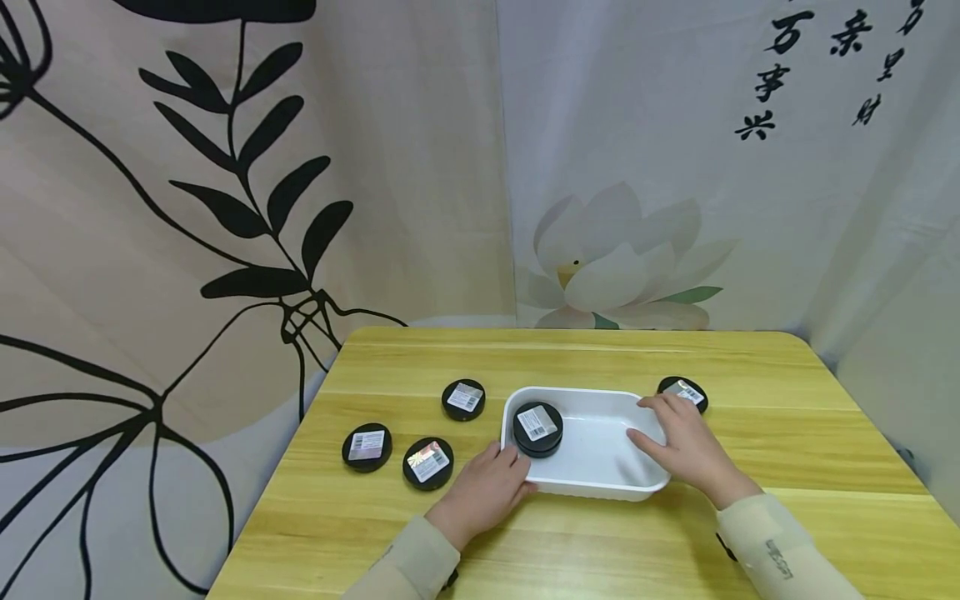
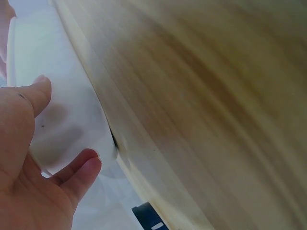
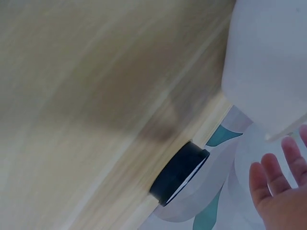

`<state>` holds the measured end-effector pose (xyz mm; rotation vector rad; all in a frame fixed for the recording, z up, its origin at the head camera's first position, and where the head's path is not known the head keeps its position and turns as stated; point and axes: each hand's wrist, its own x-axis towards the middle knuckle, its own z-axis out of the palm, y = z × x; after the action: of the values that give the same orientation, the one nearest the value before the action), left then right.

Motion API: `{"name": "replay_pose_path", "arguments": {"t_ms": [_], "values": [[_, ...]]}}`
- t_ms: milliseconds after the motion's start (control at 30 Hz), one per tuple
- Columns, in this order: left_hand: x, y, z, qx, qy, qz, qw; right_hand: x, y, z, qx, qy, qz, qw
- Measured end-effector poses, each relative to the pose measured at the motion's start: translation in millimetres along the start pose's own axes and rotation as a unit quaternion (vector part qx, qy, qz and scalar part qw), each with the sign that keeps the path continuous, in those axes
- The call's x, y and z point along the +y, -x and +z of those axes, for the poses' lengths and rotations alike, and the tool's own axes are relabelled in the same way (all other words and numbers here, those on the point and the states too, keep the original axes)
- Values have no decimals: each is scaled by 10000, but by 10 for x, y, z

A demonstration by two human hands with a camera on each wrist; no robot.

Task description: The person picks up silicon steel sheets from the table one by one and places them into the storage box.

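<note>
A white plastic tray [image 1: 600,487] stands on the wooden table. In its left end lies a stack of black round flat tins [image 1: 538,427], the top one bearing a white barcode label. My left hand [image 1: 487,492] grips the tray's near left corner; in the left wrist view the thumb [image 2: 42,93] lies along one wall and fingers [image 2: 79,172] curve round the end. Over the tray's right end, my right hand [image 1: 690,446] is spread and holds nothing. Just beyond it sits another black tin [image 1: 684,392], partly hidden by the fingers.
Left of the tray lie three more labelled black tins: one farther back [image 1: 463,400], one at the far left [image 1: 367,447] and one nearer the tray [image 1: 428,463]. Behind the wooden table [image 1: 570,358] hangs a printed curtain [image 1: 420,167].
</note>
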<state>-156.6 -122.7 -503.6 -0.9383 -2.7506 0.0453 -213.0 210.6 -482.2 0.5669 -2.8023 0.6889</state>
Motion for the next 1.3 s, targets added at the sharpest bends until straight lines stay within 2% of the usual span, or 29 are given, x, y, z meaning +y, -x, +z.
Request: {"name": "replay_pose_path", "arguments": {"t_ms": [367, 800, 1300], "values": [[7, -4, -7, -23, 41, -25, 10000, 76, 69, -37, 86, -80, 121, 9999], [8, -1, -7, -43, 117, -22, 9999, 203, 166, -15, 420, -35, -37, 9991], [4, 5, 23, -57, 104, -30, 9999, 307, 207, -32, 396, -205, 380, 9983]]}}
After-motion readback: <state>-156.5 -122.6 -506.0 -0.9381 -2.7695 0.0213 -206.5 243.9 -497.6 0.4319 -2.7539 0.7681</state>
